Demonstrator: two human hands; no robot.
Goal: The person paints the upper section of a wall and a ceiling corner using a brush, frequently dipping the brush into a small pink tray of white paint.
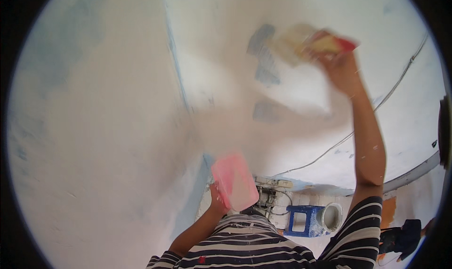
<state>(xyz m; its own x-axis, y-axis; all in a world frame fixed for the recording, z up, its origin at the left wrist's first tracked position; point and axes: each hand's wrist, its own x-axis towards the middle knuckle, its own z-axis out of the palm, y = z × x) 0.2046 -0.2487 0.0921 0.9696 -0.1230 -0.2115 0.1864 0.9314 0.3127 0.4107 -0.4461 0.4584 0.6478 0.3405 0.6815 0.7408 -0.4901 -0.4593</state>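
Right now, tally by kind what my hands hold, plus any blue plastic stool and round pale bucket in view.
Pink rectangular plastic container, left hand: 1
Blurred red-and-yellow tool, right hand: 1
Blue plastic stool: 1
Round pale bucket: 1
Total: 4

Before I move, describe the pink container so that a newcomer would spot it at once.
Start at the dark-and-white striped shirt at the bottom edge. Just above it, the person's left hand holds a rectangular pink container with pale material inside. Its pink colour sets it apart from the blue stool and the round bucket to its lower right.
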